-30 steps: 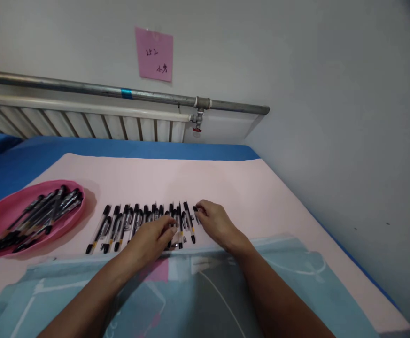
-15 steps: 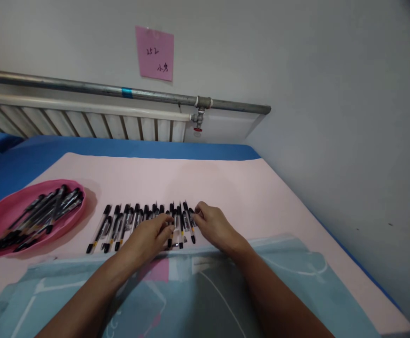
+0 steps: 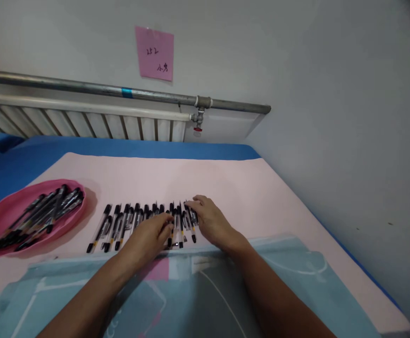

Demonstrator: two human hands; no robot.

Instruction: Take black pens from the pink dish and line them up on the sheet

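A row of pens (image 3: 101, 230) with clear barrels and black ends lies across the pink tabletop in front of me. Shorter black pieces that look like pen caps (image 3: 105, 226) lie among them. My left hand (image 3: 151, 234) rests low over the middle of the row, its thumb apart from the bent fingers. It covers some pens, and I see nothing held in it. At the row's right end, my right hand (image 3: 208, 218) reaches its extended fingers over the top of the last pens (image 3: 189, 220). Its fingertips appear to touch a black pen end there.
On the left stands a pink basin (image 3: 80, 213) holding several more pens (image 3: 55, 206). A blue printed cloth (image 3: 285, 267) covers the near edge of the pink tabletop (image 3: 208, 180). Behind are a radiator (image 3: 148, 127), a metal pipe (image 3: 92, 88) and a pink paper note (image 3: 155, 54).
My right hand has moved slightly up and left, its fingers opening out from a closed curl over the end pens. The left hand has barely moved.
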